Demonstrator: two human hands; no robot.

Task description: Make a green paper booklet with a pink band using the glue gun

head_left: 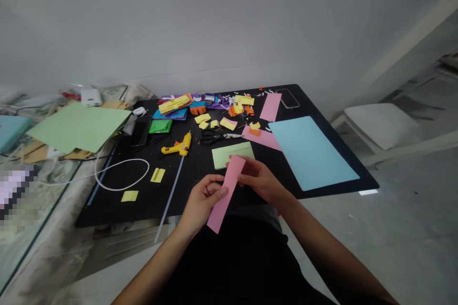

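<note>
A long pink paper strip [226,195] is held slanting over the near edge of the black table. My left hand [203,199] pinches its left side, thumb on top. At the strip's upper end, my right hand [259,178] grips the right edge between thumb and fingers. Just behind the hands lies a light green paper piece [223,155], partly covered by them. Black-handled scissors [220,137] rest beyond it. A yellow glue gun [178,145] lies to the left of the scissors.
Blue sheets [311,152] lie on the table [336,188] at right. Coloured scraps [243,107] and folded papers [175,104] are at the back. A white cable [123,162] loops at left, near a large green sheet [80,126]. A white stool [375,124] stands at right.
</note>
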